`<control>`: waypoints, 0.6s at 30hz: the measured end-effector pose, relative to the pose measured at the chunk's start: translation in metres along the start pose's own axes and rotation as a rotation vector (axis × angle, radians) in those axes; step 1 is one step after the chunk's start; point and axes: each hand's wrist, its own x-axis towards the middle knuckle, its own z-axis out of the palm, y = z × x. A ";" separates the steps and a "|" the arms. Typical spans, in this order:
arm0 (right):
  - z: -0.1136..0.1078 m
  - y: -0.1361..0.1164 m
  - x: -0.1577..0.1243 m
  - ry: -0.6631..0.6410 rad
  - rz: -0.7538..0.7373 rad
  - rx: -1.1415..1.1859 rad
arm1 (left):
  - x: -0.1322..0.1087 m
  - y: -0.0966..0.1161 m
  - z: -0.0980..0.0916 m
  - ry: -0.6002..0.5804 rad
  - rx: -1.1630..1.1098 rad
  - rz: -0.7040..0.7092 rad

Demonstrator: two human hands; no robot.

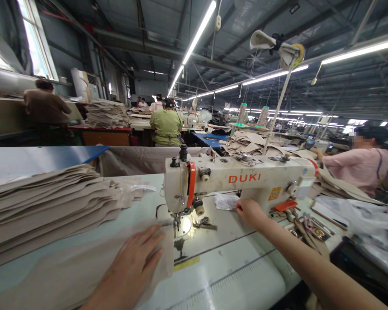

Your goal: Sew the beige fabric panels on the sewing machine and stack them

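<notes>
While the right hand (248, 212) touches the white slips (225, 201) beneath the sewing machine arm (213, 180), pinch unclear from here, the loosely spread left hand (134, 254) should keep the beige panel (67, 262) smooth below that arm's left end.

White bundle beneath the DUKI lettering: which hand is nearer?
Right. The right hand is at the near end of the white bundle; the left hand is farther off, on beige fabric.

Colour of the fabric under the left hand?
Greyish-beige fabric, plain; shows best in the head view.
</notes>
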 end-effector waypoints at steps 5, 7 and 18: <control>-0.005 -0.006 -0.004 -0.004 0.017 -0.042 | 0.001 0.001 0.000 -0.001 0.001 -0.007; -0.005 -0.007 -0.004 0.019 0.019 -0.047 | 0.001 0.002 0.000 -0.025 -0.009 -0.025; -0.002 -0.004 -0.003 0.154 0.054 -0.017 | 0.000 0.000 -0.001 -0.049 -0.060 -0.051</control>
